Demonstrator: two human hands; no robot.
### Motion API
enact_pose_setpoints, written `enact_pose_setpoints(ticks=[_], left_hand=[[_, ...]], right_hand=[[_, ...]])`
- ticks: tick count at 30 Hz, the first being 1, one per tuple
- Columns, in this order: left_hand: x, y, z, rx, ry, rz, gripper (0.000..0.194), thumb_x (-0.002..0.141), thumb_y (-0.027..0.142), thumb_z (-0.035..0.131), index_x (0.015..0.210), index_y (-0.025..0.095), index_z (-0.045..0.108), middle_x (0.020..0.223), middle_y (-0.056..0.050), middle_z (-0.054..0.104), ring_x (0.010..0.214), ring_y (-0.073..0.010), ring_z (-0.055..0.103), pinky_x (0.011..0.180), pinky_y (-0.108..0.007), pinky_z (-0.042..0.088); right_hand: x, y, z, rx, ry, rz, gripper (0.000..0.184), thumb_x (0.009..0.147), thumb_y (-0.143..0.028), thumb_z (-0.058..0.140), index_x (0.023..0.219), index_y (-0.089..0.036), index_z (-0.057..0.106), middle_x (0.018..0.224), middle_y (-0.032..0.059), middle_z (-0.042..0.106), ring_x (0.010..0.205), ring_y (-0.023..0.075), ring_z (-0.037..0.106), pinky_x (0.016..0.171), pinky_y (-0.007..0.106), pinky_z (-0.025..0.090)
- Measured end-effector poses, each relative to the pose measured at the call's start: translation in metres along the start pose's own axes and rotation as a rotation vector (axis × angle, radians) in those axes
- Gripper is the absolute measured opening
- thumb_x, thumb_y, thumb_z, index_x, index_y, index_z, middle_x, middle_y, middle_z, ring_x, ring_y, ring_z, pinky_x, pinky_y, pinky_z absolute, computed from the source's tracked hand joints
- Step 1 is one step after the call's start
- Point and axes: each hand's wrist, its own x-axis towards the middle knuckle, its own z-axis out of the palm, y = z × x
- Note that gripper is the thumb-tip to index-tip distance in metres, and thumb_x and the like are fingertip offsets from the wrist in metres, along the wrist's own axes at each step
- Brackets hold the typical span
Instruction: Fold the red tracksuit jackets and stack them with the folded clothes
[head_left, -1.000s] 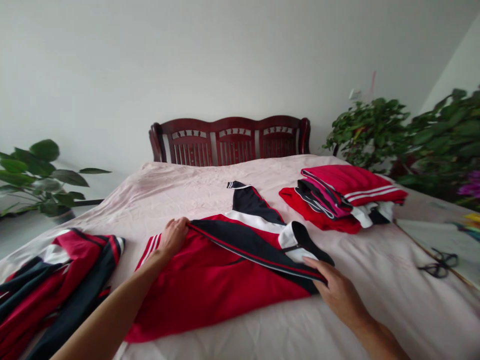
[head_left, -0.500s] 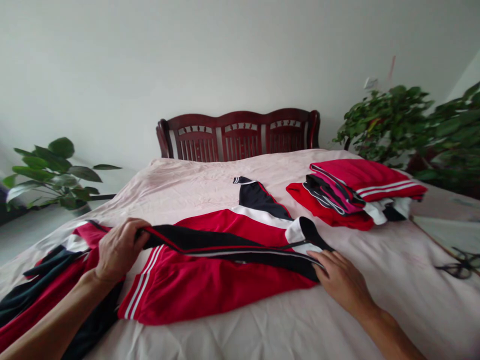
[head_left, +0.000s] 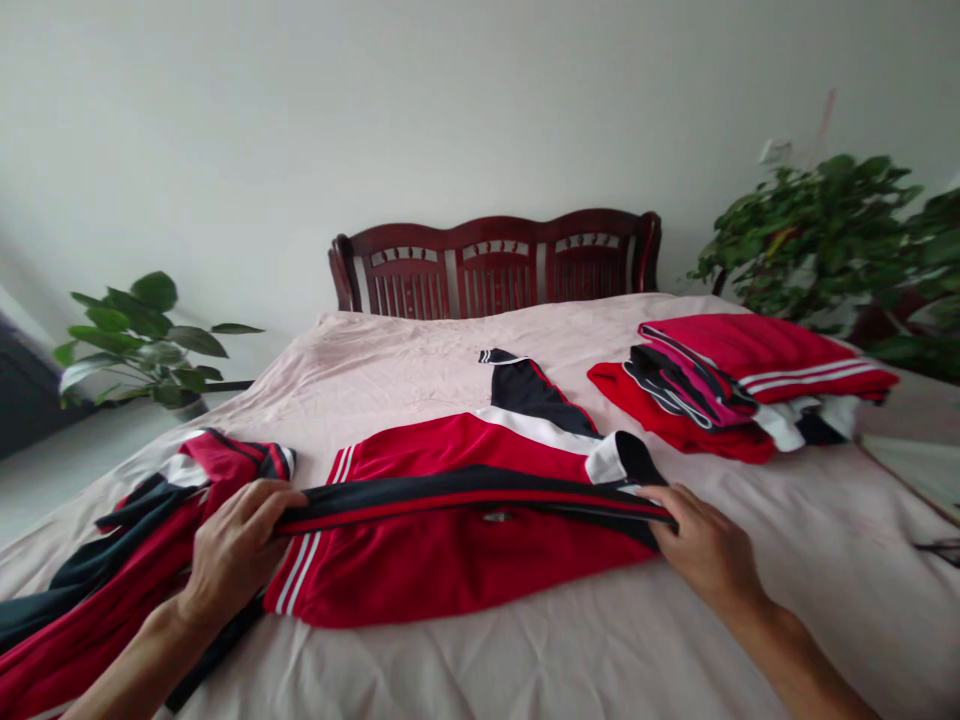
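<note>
The left hand (head_left: 236, 550) is clenched around one end of a black band (head_left: 480, 485) with red piping, which lies across the middle of a red track jacket (head_left: 450, 570). Its fingers curl over the band at the jacket's near left corner. The right hand (head_left: 705, 550) grasps the other end, with its fingers (head_left: 670, 510) pinching the band beside a white-and-black cuff (head_left: 622, 460). Between the two hands the band runs nearly straight and looks taut.

The jacket lies flat on a pale pink bed (head_left: 862, 610), with white stripes showing at its left edge. A black sleeve (head_left: 529, 395) with white at its base stretches away from the jacket toward the headboard (head_left: 495, 270). Left of the jacket lies a crumpled red-and-black garment (head_left: 112, 570), just beside the left hand and partly under the forearm. Right of the jacket sits a folded stack (head_left: 750, 390) of red, black and white clothes. Beyond the stack, a leafy plant (head_left: 810, 230) stands by the bed, and another plant (head_left: 142, 330) stands far to the jacket's left.
</note>
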Motion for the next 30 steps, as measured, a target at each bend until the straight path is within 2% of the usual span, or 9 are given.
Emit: enact_pose_setpoints(ticks=[4, 7, 11, 15, 17, 20, 24, 26, 30], left_hand=[[-0.038, 0.016, 0.012, -0.05, -0.132, 0.198, 0.037, 0.076, 0.004, 0.047, 0.095, 0.029, 0.067, 0.1, -0.001, 0.07, 0.093, -0.0186, 0.065, 0.085, -0.028, 0.049], [-0.058, 0.019, 0.02, -0.075, -0.141, 0.188, 0.046, 0.069, -0.002, 0.044, 0.095, 0.03, 0.065, 0.102, 0.0, 0.069, 0.096, -0.0182, 0.064, 0.086, -0.026, 0.05], [-0.058, 0.015, 0.016, -0.087, -0.179, 0.126, 0.044, 0.068, 0.001, 0.048, 0.095, 0.03, 0.065, 0.103, 0.0, 0.068, 0.1, -0.02, 0.064, 0.09, -0.029, 0.051], [-0.052, 0.019, 0.005, -0.205, -0.352, 0.129, 0.045, 0.07, 0.002, 0.046, 0.096, 0.031, 0.068, 0.112, 0.0, 0.068, 0.109, -0.0198, 0.062, 0.101, -0.032, 0.049], [-0.053, 0.018, 0.001, -0.322, -0.429, 0.102, 0.041, 0.075, 0.006, 0.047, 0.1, 0.031, 0.069, 0.12, -0.001, 0.067, 0.116, -0.0204, 0.06, 0.106, -0.034, 0.046], [-0.061, 0.006, 0.002, -0.509, -0.423, -0.069, 0.027, 0.088, 0.027, 0.05, 0.108, 0.029, 0.068, 0.129, -0.003, 0.065, 0.123, -0.0218, 0.058, 0.11, -0.033, 0.044], [-0.069, -0.014, 0.022, -0.554, -0.262, -0.422, 0.04, 0.089, 0.052, 0.052, 0.117, 0.027, 0.067, 0.124, -0.004, 0.068, 0.118, -0.0236, 0.063, 0.106, -0.033, 0.048], [-0.07, -0.019, 0.036, -0.538, -0.249, -0.523, 0.052, 0.081, 0.06, 0.058, 0.119, 0.026, 0.067, 0.12, -0.006, 0.07, 0.114, -0.0266, 0.066, 0.102, -0.036, 0.052], [-0.063, -0.021, 0.053, -0.618, -0.317, -0.637, 0.066, 0.066, 0.069, 0.068, 0.113, 0.022, 0.07, 0.109, -0.008, 0.075, 0.105, -0.0303, 0.069, 0.093, -0.037, 0.057]], right_hand=[[-0.013, 0.016, 0.003, 0.008, -0.117, -0.037, 0.042, 0.07, -0.009, 0.045, 0.1, -0.026, 0.068, 0.099, 0.0003, 0.074, 0.083, 0.0198, 0.07, 0.07, 0.029, 0.053], [-0.02, 0.018, 0.003, 0.072, -0.144, -0.047, 0.046, 0.067, -0.009, 0.045, 0.103, -0.026, 0.068, 0.1, 0.0005, 0.073, 0.086, 0.0201, 0.069, 0.074, 0.03, 0.054], [-0.02, 0.019, 0.0, 0.153, -0.136, 0.018, 0.048, 0.063, -0.011, 0.044, 0.102, -0.025, 0.068, 0.093, 0.0019, 0.071, 0.083, 0.0198, 0.068, 0.073, 0.03, 0.054], [-0.017, 0.031, -0.001, 0.23, -0.216, 0.096, 0.032, 0.064, -0.017, 0.046, 0.083, -0.025, 0.07, 0.087, 0.003, 0.071, 0.083, 0.0226, 0.068, 0.075, 0.034, 0.055], [-0.016, 0.041, 0.0, 0.345, -0.291, 0.156, 0.031, 0.061, -0.019, 0.047, 0.079, -0.026, 0.072, 0.086, 0.0033, 0.073, 0.086, 0.0243, 0.07, 0.078, 0.035, 0.056], [-0.016, 0.052, -0.004, 0.593, -0.366, 0.347, 0.036, 0.059, -0.024, 0.048, 0.083, -0.025, 0.075, 0.092, 0.0056, 0.076, 0.092, 0.028, 0.071, 0.081, 0.036, 0.057], [-0.01, 0.047, -0.015, 0.699, -0.331, 0.644, 0.038, 0.066, -0.033, 0.049, 0.09, -0.021, 0.075, 0.092, 0.0068, 0.077, 0.094, 0.0289, 0.071, 0.083, 0.036, 0.056], [-0.004, 0.033, -0.019, 0.632, -0.289, 0.633, 0.038, 0.074, -0.037, 0.048, 0.094, -0.02, 0.074, 0.098, 0.0072, 0.077, 0.098, 0.0282, 0.07, 0.087, 0.037, 0.054], [0.01, -0.007, -0.014, 0.41, -0.332, 0.354, 0.038, 0.087, -0.044, 0.044, 0.101, -0.025, 0.074, 0.111, 0.0061, 0.074, 0.105, 0.0272, 0.067, 0.091, 0.039, 0.051]])
